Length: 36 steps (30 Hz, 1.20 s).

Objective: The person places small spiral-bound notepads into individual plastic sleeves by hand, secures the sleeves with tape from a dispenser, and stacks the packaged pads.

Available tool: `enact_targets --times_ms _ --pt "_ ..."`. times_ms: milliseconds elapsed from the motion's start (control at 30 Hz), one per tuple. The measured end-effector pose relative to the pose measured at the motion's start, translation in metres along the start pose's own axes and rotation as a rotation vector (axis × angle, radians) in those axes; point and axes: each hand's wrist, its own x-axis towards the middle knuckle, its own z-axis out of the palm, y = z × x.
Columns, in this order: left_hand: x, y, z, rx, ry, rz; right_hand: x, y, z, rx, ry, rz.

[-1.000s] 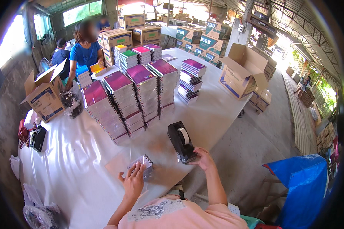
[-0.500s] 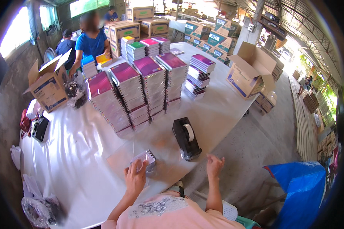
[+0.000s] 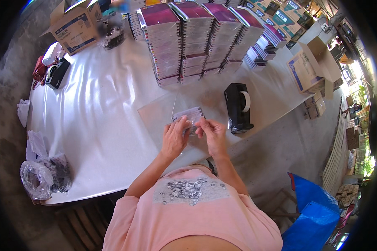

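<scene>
A small spiral notebook in clear plastic lies on the table in front of me, its black binding along the far edge. My left hand grips its near left side, fingers over the cover. At the notebook's near right corner is my right hand, thumb and fingers pinched together. Whatever they pinch is too small to make out. Just right of the hands stands a black tape dispenser with a white roll. A clear plastic sheet lies flat beside and under the notebook.
Tall stacks of purple-covered spiral notebooks stand beyond my hands. Open cartons sit far left and far right. A second tape dispenser lies at the left. Bundled plastic sits at the near left edge.
My right hand has come in from beyond the tape dispenser to the notebook and closed into a pinch. My view has tipped downward, showing more of the shirt.
</scene>
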Motion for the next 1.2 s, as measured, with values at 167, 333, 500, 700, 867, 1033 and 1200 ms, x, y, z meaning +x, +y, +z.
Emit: enact_targets --times_ms 167,333,500,700,867,1033,1200 --pt "0.004 0.002 -0.002 0.008 -0.016 -0.007 0.007 0.025 0.005 -0.032 0.095 0.277" --pt "0.001 0.001 -0.008 0.105 -0.177 0.062 0.0 0.037 0.003 -0.175 0.152 0.291" --pt "0.033 0.014 -0.034 0.156 -0.359 -0.171 -0.004 0.065 -0.013 -0.272 0.141 0.267" --pt "0.07 0.023 -0.016 0.252 -0.647 -0.255 0.007 0.106 -0.032 -0.395 -0.083 -0.233" --pt "0.085 0.012 -0.004 0.082 -0.679 -0.315 -0.006 0.101 -0.032 -0.225 -0.583 0.441" --pt "0.041 -0.006 -0.029 -0.719 -0.169 -0.445 0.022 0.104 -0.043 0.536 -0.404 0.317" --pt "-0.007 -0.008 -0.019 0.074 -0.319 -0.251 0.047 0.06 -0.052 0.059 -0.394 0.118"
